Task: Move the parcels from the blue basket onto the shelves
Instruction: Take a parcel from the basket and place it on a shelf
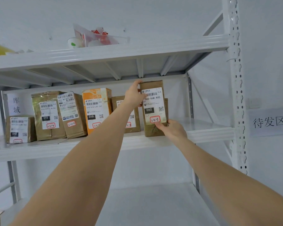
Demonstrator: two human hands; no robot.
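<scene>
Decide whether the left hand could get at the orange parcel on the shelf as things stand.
Probably yes, once freed: the orange parcel stands at the open front of the shelf, only the left forearm crossing it, but the left hand grips the brown 060 parcel.

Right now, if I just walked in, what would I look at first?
The tall brown parcel standing upright at the right end of the middle shelf: the left hand grips its top and the right hand its bottom. Left of it, one orange parcel stands out in the row.
</scene>
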